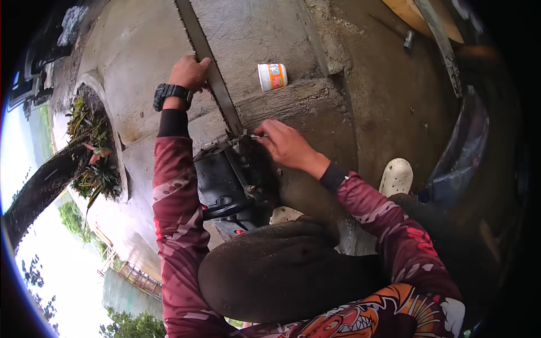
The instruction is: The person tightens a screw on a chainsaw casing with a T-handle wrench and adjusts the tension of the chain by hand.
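Observation:
A chainsaw [218, 176] with a dark body rests on the ground in front of my knee. Its long guide bar [209, 66], edged with the toothed chain, points away from me toward the top of the view. Partway along the bar, my left hand [190, 73] has its fingers closed on the chain at the edge. My right hand [285, 145] is at the base of the bar, where it meets the body. Its thumb and fingers are drawn together there; what lies between them is too small to tell.
A white cup with an orange label [273, 77] lies on the concrete right of the bar. A long metal strip [440, 46] and a small metal cylinder [408, 39] are at upper right. Plants [96, 160] grow in a bed at left. My light-coloured clog [397, 176] is at right.

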Motion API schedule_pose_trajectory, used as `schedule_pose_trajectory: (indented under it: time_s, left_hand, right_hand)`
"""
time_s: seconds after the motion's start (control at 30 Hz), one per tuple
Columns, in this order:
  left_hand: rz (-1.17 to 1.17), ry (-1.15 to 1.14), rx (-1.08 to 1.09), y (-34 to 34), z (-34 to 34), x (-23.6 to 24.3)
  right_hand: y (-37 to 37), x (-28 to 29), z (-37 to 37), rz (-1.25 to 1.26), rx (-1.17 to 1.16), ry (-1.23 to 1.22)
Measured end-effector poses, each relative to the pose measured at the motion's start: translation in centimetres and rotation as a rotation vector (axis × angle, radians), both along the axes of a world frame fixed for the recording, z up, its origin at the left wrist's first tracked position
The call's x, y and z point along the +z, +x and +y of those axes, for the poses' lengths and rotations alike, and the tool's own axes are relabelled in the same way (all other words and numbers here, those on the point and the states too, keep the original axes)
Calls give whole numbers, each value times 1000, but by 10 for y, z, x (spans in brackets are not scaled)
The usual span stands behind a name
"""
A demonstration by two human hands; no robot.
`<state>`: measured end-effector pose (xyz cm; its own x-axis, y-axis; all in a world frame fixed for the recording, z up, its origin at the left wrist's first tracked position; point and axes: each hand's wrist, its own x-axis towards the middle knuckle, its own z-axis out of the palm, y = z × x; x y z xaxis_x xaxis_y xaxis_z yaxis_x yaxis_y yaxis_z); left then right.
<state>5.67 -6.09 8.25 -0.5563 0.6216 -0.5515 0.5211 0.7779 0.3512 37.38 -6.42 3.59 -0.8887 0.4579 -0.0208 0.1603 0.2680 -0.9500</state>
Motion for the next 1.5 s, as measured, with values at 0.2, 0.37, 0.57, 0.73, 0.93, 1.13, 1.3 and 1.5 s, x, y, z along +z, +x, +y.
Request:
schedule_pose_trajectory:
  time_s: [0.2, 0.37, 0.57, 0.73, 0.93, 1.13, 1.3, 1.5]
  left_hand:
    - [-21, 8, 70, 14, 1, 12]
    - [-25, 3, 36, 19, 3, 13]
    - [18, -42, 45, 4, 2, 15]
    - [384, -81, -676, -19, -19, -21]
    - [216, 179, 39, 17, 9, -26]
    - [278, 66, 87, 9, -19, -10]
    - [860, 534, 57, 79, 8, 70]
    - [820, 443, -599, 185, -35, 13]
  right_hand:
    - [-4, -10, -2, 219, 117, 286]
    - [-7, -22, 4, 268, 165, 285]
    - [-31, -23, 10, 295, 196, 294]
    - [-40, -20, -16, 188, -9, 369]
    - [-33, -16, -17, 105, -10, 317]
    - [-42, -8, -39, -23, 58, 298]
    - [-22, -27, -8, -58, 28, 308]
    - [-32, -35, -26, 233, -5, 448]
